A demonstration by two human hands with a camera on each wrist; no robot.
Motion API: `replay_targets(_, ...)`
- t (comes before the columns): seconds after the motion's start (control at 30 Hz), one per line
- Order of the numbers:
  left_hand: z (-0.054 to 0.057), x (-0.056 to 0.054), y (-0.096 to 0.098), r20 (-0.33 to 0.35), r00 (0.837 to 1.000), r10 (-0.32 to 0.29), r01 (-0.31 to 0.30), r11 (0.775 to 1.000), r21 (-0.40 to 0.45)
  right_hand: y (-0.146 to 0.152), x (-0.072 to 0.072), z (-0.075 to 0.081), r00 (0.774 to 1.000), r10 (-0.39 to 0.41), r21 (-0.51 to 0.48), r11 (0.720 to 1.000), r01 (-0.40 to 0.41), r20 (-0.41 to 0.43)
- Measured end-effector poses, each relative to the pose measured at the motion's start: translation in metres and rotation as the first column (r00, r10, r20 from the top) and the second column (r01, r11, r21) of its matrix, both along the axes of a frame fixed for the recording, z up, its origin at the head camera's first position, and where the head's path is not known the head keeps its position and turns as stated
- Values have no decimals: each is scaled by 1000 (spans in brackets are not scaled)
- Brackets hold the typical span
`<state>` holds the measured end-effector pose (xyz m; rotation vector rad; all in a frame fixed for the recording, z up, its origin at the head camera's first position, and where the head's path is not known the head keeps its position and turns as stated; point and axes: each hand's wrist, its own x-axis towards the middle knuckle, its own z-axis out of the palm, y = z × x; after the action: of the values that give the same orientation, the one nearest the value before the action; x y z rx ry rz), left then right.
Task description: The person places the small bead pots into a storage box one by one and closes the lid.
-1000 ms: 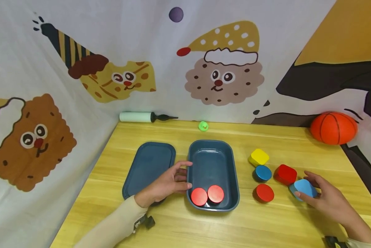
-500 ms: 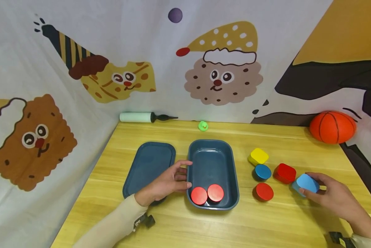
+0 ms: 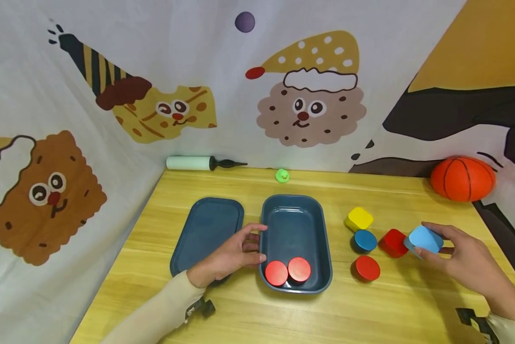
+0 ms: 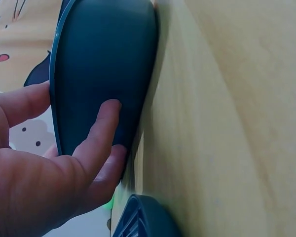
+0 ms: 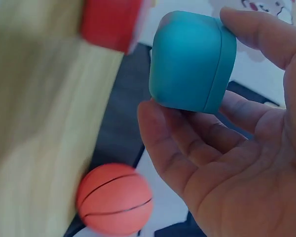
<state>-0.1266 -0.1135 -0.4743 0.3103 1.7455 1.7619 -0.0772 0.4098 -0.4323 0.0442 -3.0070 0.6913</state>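
Currently pinching light-blue block [image 3: 424, 240] above bench [image 3: 240, 317] with right hand [image 3: 466, 262], near red block [image 3: 392, 242]; touching side of dark tray [image 3: 293, 234] with loosely spread left hand [image 3: 233, 252].

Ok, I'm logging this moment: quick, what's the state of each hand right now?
Left hand: open, fingers touching the side of the box.
Right hand: closed, holding the light-blue block.

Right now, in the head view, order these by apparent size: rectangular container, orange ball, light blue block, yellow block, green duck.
1. Rectangular container
2. Orange ball
3. Light blue block, held in the right hand; nearness to the camera may enlarge it
4. Yellow block
5. Green duck
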Motion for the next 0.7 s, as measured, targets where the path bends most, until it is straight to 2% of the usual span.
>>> replay_targets(0.17,1,0,2,-20,1000,14,-13,1000,1,-19,-11,16,996,59,-26,998,-60,-62)
replay_targets(0.3,2,-1,1,-24,999,38,-37,999,8,-38,-21,23,985,129,-61,989,-137,-115)
replay_targets(0.5,4,-1,0,4,999,40,-40,998,43,-73,-38,28,950,238,-58,966,-254,-201)
replay_targets(0.7,3,0,0,9,1000,24,-24,999,39,-113,-53,30,911,332,-71,931,-359,-245)
